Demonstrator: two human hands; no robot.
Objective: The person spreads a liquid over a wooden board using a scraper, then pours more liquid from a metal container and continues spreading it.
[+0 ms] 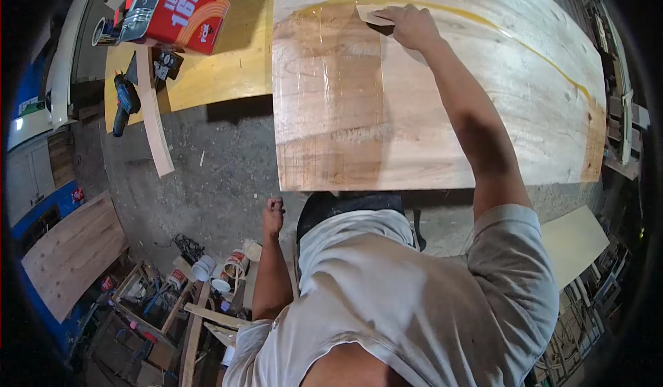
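A large wooden panel [442, 131] fills the upper right of the view. Wet amber glue [338, 69] coats its left part, and a thicker yellow line of glue curves along the far side. My right hand [413, 28] grips a flat spreader [375, 20] with a dark edge, held against the panel at the border of the coated area. Below the panel's near left corner hangs my left hand [274, 214], away from the panel, its fingers curled; whether it holds anything is too small to tell.
A red can [185, 11] stands on a yellow board [242, 49] at the upper left. Beside it lie a cordless drill [126, 100] and a wooden strip [153, 124] jutting over the edge. Buckets [204, 268] and scrap wood crowd the floor at lower left.
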